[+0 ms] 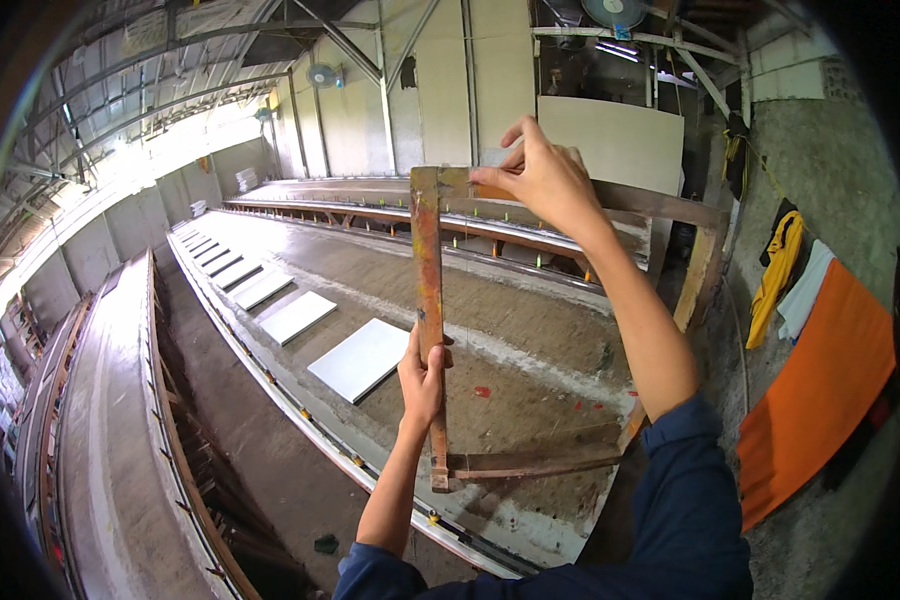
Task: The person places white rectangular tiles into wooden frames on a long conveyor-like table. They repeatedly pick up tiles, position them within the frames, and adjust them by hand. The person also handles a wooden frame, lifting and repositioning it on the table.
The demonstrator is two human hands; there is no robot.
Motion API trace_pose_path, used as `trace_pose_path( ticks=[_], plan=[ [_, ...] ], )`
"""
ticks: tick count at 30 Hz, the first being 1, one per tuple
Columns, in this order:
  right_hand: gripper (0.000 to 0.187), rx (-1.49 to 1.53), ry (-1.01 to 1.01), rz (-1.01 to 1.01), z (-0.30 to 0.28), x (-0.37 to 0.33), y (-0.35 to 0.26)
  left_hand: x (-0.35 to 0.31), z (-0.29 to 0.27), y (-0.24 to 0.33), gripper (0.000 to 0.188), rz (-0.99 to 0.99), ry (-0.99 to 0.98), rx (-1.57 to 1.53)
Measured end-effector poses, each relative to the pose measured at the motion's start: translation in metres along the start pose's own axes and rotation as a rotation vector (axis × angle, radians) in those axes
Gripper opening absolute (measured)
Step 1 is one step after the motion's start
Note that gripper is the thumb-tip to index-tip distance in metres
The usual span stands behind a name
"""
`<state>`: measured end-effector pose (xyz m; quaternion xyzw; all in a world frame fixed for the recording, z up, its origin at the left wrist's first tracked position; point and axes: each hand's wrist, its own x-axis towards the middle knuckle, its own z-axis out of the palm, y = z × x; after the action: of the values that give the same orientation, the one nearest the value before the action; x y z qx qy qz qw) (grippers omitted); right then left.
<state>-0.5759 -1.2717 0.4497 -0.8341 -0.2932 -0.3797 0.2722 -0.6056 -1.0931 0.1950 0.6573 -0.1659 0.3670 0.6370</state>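
Note:
A large wooden frame [428, 270], paint-stained on its left rail, is raised upright in front of me above a long table. My left hand [425, 380] is wrapped round the lower part of that left rail. Up at the top rail, close to the left corner, my right hand [545, 175] has its thumb tip against the wood and its other fingers bent above. Whether something small is pinched there I cannot make out. Through the frame's opening the tabletop is visible, and a faint thin line runs down beside the left rail.
White rectangular sheets [360, 358] lie in a row along the long table [510, 370]. Other long tables [110, 400] stand to the left and behind. Orange cloth [820, 385] and a yellow garment [773, 275] hang at the right wall. Small red scraps [482, 392] dot the tabletop.

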Motion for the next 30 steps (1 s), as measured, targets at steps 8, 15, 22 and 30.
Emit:
trace_pose_path(
  ticks=[8, 15, 22, 30],
  plan=[
    [0.037, 0.126, -0.211, 0.009, -0.023, -0.003, 0.028, 0.001, 0.003, -0.003, 0.046, -0.014, 0.010, -0.086],
    [0.047, 0.212, -0.197, -0.025, -0.033, -0.015, 0.062, 0.003, 0.000, -0.004, 0.048, -0.059, 0.006, -0.041],
    [0.048, 0.016, 0.162, -0.142, -0.004, -0.027, 0.055, 0.006, 0.006, -0.006, 0.044, -0.054, 0.013, -0.064],
    [0.028, -0.041, 0.478, -0.409, 0.013, -0.040, 0.055, 0.005, 0.002, -0.007, 0.044, -0.036, 0.007, -0.025]
  ],
)
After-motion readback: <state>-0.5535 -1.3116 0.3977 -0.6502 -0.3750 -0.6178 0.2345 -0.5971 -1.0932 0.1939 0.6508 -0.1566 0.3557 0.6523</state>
